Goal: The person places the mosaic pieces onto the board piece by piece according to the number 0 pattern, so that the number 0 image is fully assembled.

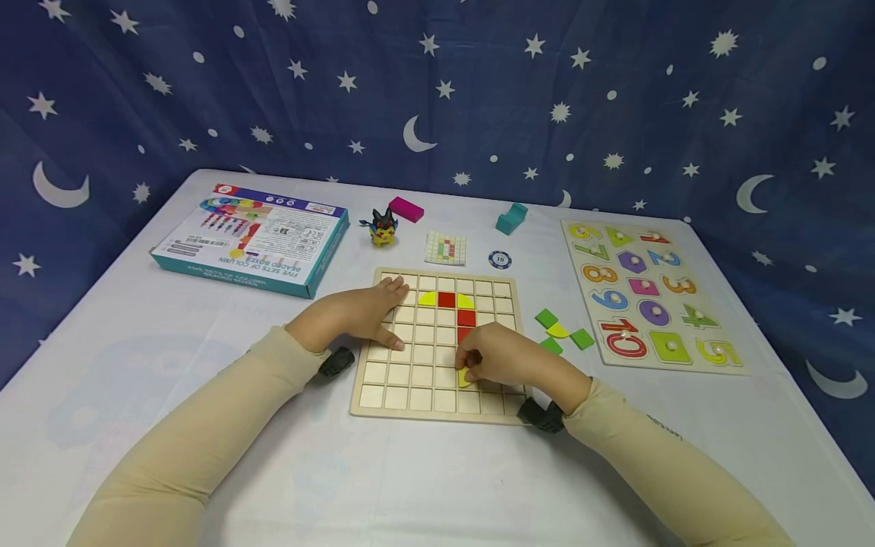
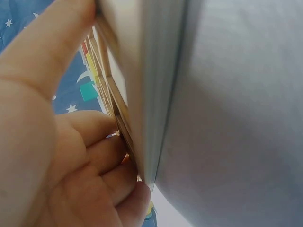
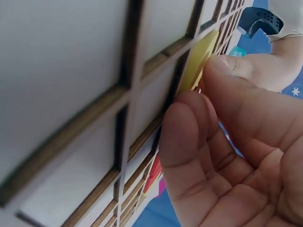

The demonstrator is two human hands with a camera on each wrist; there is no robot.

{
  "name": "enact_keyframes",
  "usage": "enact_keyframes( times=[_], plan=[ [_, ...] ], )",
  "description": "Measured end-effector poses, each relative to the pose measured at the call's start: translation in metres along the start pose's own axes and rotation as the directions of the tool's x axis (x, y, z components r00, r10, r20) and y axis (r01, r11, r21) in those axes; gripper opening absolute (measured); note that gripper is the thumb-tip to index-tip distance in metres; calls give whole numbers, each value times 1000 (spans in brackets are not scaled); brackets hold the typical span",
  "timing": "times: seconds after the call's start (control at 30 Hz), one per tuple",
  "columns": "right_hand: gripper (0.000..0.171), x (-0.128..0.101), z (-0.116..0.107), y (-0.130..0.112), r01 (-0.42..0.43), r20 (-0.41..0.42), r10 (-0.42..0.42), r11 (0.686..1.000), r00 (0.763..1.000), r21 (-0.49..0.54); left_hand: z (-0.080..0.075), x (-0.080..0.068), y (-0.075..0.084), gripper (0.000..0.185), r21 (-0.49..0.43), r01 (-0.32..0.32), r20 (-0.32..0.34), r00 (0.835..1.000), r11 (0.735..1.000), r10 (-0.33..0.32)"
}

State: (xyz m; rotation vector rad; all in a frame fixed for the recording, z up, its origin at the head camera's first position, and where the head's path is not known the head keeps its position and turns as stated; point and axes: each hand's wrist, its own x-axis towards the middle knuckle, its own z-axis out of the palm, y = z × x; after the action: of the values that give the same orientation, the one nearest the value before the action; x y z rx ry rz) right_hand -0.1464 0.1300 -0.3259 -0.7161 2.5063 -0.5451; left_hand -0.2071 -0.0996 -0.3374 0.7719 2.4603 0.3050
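Observation:
A wooden grid board (image 1: 424,399) lies on the table in front of me. My left hand (image 1: 365,311) rests on its left side, fingers spread and thumb touching the cells. Over the lower middle of the board, my right hand (image 1: 502,357) pinches a yellow round-edged tile (image 3: 196,59) between thumb and fingers, against a cell. In the top part of the grid, a red square tile (image 1: 446,300) sits between a left yellow tile (image 1: 428,299) and a right yellow tile (image 1: 465,301). More red tiles (image 1: 466,318) run down that column, partly hidden by my right hand.
Right of the board lie loose green tiles (image 1: 582,339) and a yellow one (image 1: 557,331). Behind it are a pattern card (image 1: 446,248), a chip (image 1: 500,260), a figurine (image 1: 383,228), a magenta block (image 1: 406,209) and a teal block (image 1: 511,219). A box (image 1: 253,239) and a number puzzle (image 1: 649,304) flank these.

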Motion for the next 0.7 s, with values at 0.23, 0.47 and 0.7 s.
enact_keyframes(
  times=[0.23, 0.47, 0.7],
  plan=[
    [12, -8, -15, 10, 9, -58, -9, 1000, 998, 11, 0, 1, -3, 106, -21, -26, -3, 1000, 999, 26],
    [14, -27, -45, 38, -88, -121, 89, 996, 989, 22, -2, -1, 1, 97, -5, 3, 13, 1000, 1000, -3],
    [14, -48, -50, 70, -167, -71, 166, 986, 984, -13, -2, -1, 3, 98, 4, 10, 21, 1000, 1000, -10]
  ],
)
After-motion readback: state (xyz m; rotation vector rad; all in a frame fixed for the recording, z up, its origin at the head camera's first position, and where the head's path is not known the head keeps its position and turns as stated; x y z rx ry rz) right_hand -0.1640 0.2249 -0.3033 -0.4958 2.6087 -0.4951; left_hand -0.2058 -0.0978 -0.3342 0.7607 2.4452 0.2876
